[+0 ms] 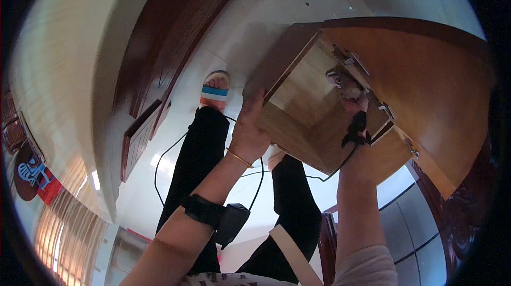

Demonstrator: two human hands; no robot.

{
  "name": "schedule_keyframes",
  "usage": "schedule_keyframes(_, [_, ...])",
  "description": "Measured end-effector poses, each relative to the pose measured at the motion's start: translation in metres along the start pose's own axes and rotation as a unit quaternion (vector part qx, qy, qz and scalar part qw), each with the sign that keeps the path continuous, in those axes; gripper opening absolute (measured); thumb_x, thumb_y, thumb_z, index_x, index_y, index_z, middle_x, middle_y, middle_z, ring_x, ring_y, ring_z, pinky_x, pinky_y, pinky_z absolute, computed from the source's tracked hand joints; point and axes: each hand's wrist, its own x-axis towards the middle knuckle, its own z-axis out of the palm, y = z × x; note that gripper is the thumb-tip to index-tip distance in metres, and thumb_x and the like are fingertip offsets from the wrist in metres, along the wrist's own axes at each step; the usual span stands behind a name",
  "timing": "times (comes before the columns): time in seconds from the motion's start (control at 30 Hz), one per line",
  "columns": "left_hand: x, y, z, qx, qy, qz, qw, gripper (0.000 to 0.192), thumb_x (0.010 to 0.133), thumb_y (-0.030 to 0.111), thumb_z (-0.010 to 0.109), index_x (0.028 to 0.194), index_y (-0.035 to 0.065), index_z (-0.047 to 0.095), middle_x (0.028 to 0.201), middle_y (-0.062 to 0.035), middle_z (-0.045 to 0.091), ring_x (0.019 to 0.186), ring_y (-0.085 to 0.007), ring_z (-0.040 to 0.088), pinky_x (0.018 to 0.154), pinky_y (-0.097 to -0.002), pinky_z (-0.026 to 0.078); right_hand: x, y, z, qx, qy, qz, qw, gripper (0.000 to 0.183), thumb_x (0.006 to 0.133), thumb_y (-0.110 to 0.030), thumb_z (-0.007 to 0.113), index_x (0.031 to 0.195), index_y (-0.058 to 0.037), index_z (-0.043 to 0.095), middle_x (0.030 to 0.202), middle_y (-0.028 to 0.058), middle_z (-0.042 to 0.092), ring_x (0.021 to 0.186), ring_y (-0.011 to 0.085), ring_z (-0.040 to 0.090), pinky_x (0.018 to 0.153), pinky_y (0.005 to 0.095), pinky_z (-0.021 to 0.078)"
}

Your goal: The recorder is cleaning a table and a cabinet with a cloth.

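Note:
A brown wooden cabinet (275,58) stands before me, with its inside facing up towards me. My left hand (249,130) grips its left side wall near the front edge. Its wooden door (427,86) is swung out to the right on several metal hinges, among them an upper hinge (350,61) and a middle hinge (385,109). Reaching inside, my right hand (353,96) is close to the hinged side. A small shiny metal piece (333,76) shows at its fingers; whether they hold it is unclear. A black strap (356,128) wraps that hand and wrist.
Black cables (159,162) trail from my wrists and across the pale floor by my legs. My sandalled foot (215,86) is left of the cabinet. Dark wooden furniture (167,46) runs along the left, with a small open panel (139,140). Carved dark wood (467,206) borders the right.

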Motion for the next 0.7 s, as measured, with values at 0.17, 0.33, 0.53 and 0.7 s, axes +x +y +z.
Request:
schedule_keyframes(0.17, [0.001, 0.003, -0.001, 0.029, 0.002, 0.01, 1.0, 0.068, 0.07, -0.001, 0.06, 0.131, 0.005, 0.03, 0.125, -0.0192, 0.042, 0.115, -0.0322, 0.041, 0.096, -0.0346, 0.034, 0.029, 0.07, 0.065, 0.014, 0.121, -0.024, 0.992, 0.03, 0.086, -0.023, 0.044, 0.109, -0.0066, 0.051, 0.104, 0.0102, 0.056, 0.095, 0.0244, 0.051, 0.088, 0.039, 0.0412])
schedule_keyframes(0.33, [0.005, 0.0, 0.001, 0.012, -0.02, 0.028, 0.999, 0.064, 0.073, -0.001, 0.056, 0.131, 0.004, 0.03, 0.125, -0.0201, 0.042, 0.116, -0.0324, 0.04, 0.096, -0.035, 0.034, 0.062, 0.096, 0.077, -0.575, -0.185, -0.361, 0.711, 0.048, 0.069, -0.033, 0.066, 0.107, -0.0065, 0.055, 0.102, 0.0099, 0.058, 0.092, 0.0235, 0.055, 0.077, 0.035, 0.0466])
schedule_keyframes(0.53, [0.005, 0.002, 0.002, -0.013, -0.021, 0.005, 1.0, 0.063, 0.072, -0.003, 0.055, 0.131, 0.004, 0.032, 0.125, -0.0207, 0.041, 0.116, -0.0319, 0.04, 0.097, -0.0345, 0.033, -0.003, 0.004, -0.014, -0.048, 0.004, -0.048, 0.998, 0.048, 0.07, -0.029, 0.065, 0.11, -0.0054, 0.052, 0.108, 0.0103, 0.055, 0.096, 0.0229, 0.053, 0.079, 0.0342, 0.0456])
schedule_keyframes(0.7, [0.001, 0.003, 0.005, -0.021, -0.007, 0.003, 1.0, 0.066, 0.07, -0.005, 0.054, 0.131, 0.0045, 0.031, 0.127, -0.0201, 0.04, 0.118, -0.0316, 0.039, 0.099, -0.034, 0.031, -0.002, 0.003, -0.01, 0.037, 0.103, -0.035, 0.993, 0.045, 0.073, -0.026, 0.062, 0.112, -0.0059, 0.05, 0.113, 0.0098, 0.052, 0.1, 0.0231, 0.051, 0.082, 0.0341, 0.044])
